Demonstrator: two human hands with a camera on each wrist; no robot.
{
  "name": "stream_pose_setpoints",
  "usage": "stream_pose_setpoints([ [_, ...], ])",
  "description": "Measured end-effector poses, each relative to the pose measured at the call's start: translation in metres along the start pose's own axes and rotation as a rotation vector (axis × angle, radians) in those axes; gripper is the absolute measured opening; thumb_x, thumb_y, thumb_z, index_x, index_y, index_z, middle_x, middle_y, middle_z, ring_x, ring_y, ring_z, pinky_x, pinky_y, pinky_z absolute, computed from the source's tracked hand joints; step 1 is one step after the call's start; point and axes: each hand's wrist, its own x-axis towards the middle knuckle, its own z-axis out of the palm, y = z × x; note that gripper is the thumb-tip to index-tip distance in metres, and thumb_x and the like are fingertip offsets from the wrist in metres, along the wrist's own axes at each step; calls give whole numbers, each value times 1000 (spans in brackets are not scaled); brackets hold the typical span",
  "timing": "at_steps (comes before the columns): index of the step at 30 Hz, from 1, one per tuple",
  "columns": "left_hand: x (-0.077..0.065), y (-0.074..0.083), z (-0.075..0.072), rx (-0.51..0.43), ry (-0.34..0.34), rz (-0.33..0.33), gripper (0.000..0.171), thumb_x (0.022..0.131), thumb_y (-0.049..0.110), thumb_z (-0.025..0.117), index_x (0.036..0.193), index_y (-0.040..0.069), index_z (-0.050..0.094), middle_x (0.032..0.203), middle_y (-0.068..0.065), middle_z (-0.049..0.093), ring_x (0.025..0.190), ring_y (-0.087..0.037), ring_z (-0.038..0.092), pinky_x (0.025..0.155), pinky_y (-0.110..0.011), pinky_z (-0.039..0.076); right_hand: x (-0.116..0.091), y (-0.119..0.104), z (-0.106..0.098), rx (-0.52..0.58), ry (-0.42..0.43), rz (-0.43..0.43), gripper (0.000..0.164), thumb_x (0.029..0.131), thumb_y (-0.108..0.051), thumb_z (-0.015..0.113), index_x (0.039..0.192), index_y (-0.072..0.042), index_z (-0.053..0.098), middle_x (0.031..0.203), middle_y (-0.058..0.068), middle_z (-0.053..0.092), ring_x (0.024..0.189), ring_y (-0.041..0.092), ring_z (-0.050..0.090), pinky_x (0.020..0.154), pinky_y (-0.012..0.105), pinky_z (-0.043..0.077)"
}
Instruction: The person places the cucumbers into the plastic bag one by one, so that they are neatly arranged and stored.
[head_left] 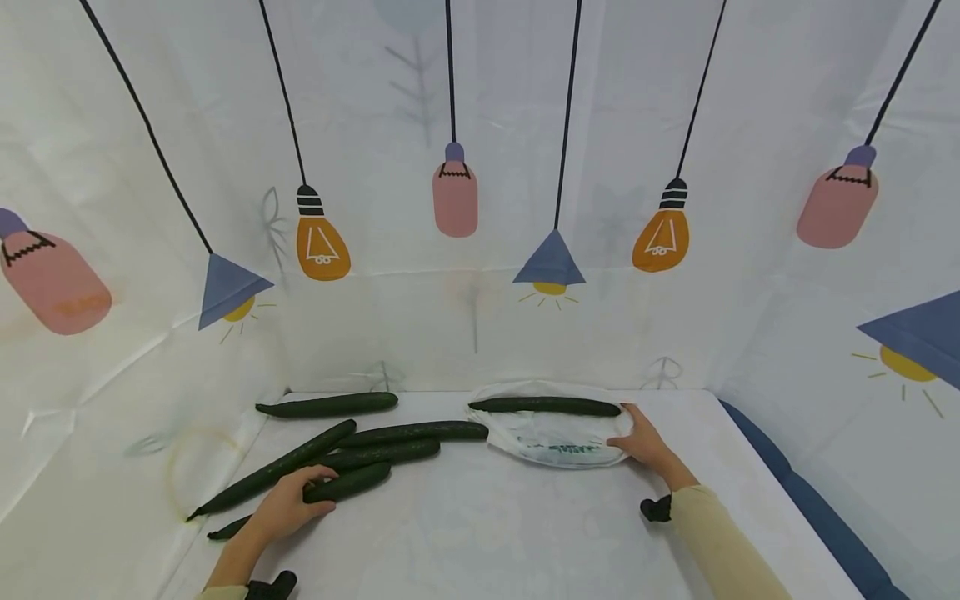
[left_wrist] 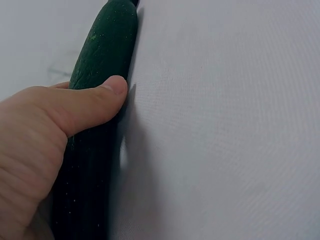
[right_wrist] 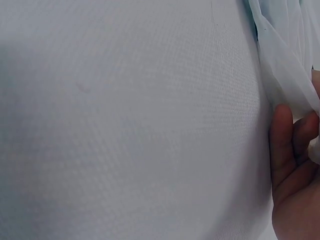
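While left hand grips a cucumber beside others, right hand pinches a bag.

The left hand hides part of a cucumber; print on the bag is too small to read.

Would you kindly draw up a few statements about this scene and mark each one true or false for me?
1. The left hand grips a cucumber. True.
2. The right hand holds the right edge of a white plastic bag. True.
3. The gripped cucumber is inside the bag. False: it is apart from the bag, to its left in the head view.
4. The person wears dark blue on both arms. False: the sleeves are pale yellow.
5. The wall bears printed lamps. True.
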Motion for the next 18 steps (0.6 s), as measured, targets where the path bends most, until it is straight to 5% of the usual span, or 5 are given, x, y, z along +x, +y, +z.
stream_pose_setpoints([
  [18,8,28,0,-51,-1,99,41,79,24,82,116,24,65,115,7,62,105,-20,59,86,-43,49,2,0,-2,16,-8,16,93,79,-14,80,149,6,22,149,35,22,136,52,18,107,64,17],
])
